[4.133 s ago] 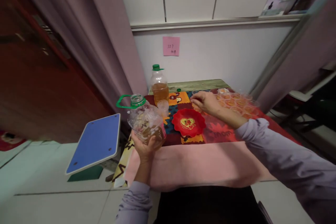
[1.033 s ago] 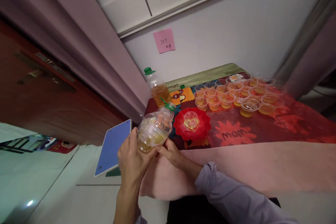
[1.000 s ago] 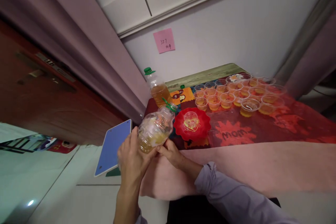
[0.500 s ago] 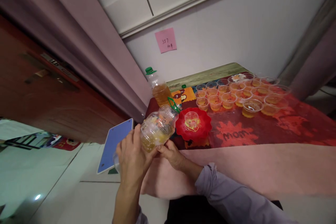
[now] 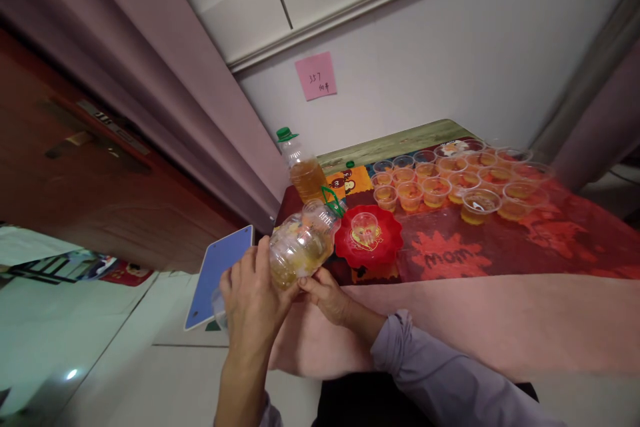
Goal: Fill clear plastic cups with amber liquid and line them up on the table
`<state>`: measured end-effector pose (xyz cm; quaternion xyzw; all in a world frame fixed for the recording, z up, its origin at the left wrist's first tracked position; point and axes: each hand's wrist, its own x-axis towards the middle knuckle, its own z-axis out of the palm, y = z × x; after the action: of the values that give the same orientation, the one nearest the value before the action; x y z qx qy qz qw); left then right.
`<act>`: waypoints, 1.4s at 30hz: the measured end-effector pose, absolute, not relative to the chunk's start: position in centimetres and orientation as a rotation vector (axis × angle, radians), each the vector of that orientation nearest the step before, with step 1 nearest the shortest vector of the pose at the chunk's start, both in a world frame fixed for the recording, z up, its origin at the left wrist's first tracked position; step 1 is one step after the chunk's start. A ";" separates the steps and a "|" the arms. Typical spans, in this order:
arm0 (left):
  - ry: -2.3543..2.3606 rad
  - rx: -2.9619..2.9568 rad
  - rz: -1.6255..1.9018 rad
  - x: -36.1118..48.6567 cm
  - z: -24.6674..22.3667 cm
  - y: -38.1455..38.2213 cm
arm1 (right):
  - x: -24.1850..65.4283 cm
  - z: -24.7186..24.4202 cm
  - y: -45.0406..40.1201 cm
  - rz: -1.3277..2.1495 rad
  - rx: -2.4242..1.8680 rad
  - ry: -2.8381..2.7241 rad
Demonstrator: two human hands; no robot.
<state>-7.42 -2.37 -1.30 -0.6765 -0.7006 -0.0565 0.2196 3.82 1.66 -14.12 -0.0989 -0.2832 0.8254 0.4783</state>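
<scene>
A clear plastic bottle [image 5: 303, 243] with some yellow liquid lies tilted between my hands, its mouth and green handle pointing up and right. My left hand [image 5: 253, 287] is wrapped round its lower end. My right hand [image 5: 325, 293] grips its underside near the middle. Just beyond the bottle's mouth is a red scalloped dish [image 5: 390, 243], with a small clear cup [image 5: 365, 228] standing in it. Several clear cups [image 5: 436, 192] of orange-yellow liquid stand in rows on the table. Another bottle [image 5: 307, 177], green-capped and partly full of amber liquid, stands upright behind.
The table [image 5: 505, 257] has a red patterned cover and a pink cloth [image 5: 475, 320] along its front. A loose green cap [image 5: 350, 164] lies near the back. A blue board [image 5: 220, 267] is at the left, beside a brown door [image 5: 100, 187].
The tilted bottle has shifted very slightly, its mouth a little to the right. Both hands keep their hold in nearly the same place.
</scene>
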 end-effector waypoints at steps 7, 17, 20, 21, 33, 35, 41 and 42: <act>-1.933 -1.884 -0.162 -6.9 -0.9 -2.2 | 3.7 -14.0 2.0 2.025 -0.119 -0.618; -1.946 -1.855 -0.135 -6.1 -0.6 -2.1 | 4.1 -14.0 2.7 2.086 -0.103 -0.612; -1.948 -1.850 -0.107 -5.8 -0.3 -2.0 | 4.1 -13.9 2.7 2.093 -0.078 -0.603; -1.949 -1.846 -0.100 -5.6 -0.2 -2.0 | 4.1 -13.8 2.6 2.094 -0.077 -0.601; -1.955 -1.814 -0.057 -4.1 0.9 -1.8 | 4.3 -13.2 2.4 2.122 -0.025 -0.541; -1.955 -1.805 -0.046 -3.9 1.0 -1.8 | 4.1 -13.4 2.4 2.117 -0.044 -0.528; -1.940 -1.808 -0.049 -3.6 1.3 -1.6 | 4.1 -13.1 2.4 2.103 -0.047 -0.520; -1.942 -1.809 -0.052 -3.5 1.3 -1.6 | 4.2 -13.0 2.4 2.105 -0.043 -0.527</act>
<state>-3.52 -1.62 1.33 -0.6613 -0.7100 -0.0189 0.2413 4.22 2.41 -12.96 -0.0177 -0.2145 0.8579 0.4666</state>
